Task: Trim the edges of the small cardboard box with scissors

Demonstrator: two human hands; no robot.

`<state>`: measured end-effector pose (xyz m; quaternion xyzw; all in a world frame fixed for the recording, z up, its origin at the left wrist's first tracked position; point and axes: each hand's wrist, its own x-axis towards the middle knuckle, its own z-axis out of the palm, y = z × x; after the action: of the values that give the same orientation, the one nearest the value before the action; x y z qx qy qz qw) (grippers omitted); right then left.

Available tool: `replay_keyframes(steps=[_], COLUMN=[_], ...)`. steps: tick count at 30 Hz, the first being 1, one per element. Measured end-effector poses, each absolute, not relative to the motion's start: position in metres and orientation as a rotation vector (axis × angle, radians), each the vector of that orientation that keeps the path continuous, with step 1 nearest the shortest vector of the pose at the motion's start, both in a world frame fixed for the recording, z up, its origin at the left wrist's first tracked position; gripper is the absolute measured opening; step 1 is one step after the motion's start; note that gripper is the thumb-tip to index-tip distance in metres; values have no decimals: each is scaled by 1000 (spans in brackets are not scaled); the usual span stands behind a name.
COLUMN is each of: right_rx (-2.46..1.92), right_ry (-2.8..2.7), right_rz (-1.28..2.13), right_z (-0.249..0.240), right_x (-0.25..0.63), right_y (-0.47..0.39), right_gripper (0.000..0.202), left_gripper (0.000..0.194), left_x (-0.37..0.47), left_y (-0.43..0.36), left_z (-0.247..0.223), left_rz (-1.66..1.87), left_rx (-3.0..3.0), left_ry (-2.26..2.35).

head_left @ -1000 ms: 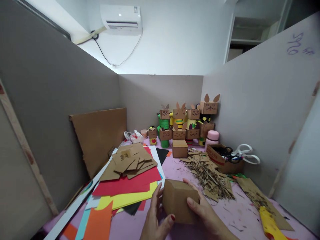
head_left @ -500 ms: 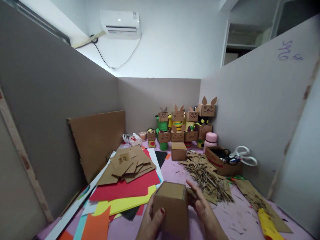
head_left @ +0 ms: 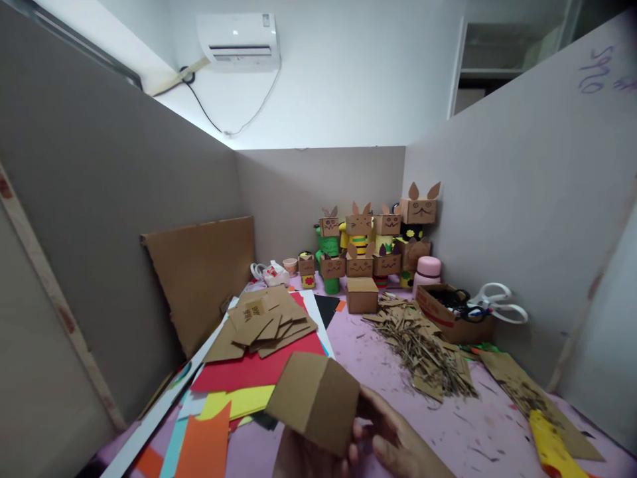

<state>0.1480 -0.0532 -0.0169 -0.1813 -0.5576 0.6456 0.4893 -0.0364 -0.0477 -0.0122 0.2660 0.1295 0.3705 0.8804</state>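
A small closed cardboard box (head_left: 314,398) is held low in front of me, tilted so that an edge between two faces points toward me. My left hand (head_left: 301,455) supports it from underneath, its fingers mostly hidden by the box. On the right side, my right hand (head_left: 393,431) grips the box, with fingers curled around its side and lower edge. Beyond it, a second plain cardboard box (head_left: 362,296) stands on the purple table in front of several cardboard animal figures (head_left: 359,264) with drawn faces and ears.
Left of the box lie cardboard pieces (head_left: 269,322) on coloured paper sheets (head_left: 249,372). To the right are a heap of cardboard scraps (head_left: 423,352), a pink bottle (head_left: 426,273), and an open carton (head_left: 448,312) holding scissors (head_left: 497,302). Grey partitions (head_left: 318,192) enclose the table.
The box has been turned and tipped over to the left. My left hand has gone underneath it, and my right hand has closed on its right side. The view has shifted slightly.
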Motion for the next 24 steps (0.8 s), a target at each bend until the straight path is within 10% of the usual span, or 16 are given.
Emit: replay_keyframes(steps=[24], right_rx=[-648], right_ry=[-1128], right_rz=[1382], right_z=[-29], right_x=[147], right_y=[-49], right_gripper=[62], left_gripper=[51], left_x=[-17], left_y=[-47], left_z=[-14], left_rz=[929], left_rx=[467], left_ry=[334])
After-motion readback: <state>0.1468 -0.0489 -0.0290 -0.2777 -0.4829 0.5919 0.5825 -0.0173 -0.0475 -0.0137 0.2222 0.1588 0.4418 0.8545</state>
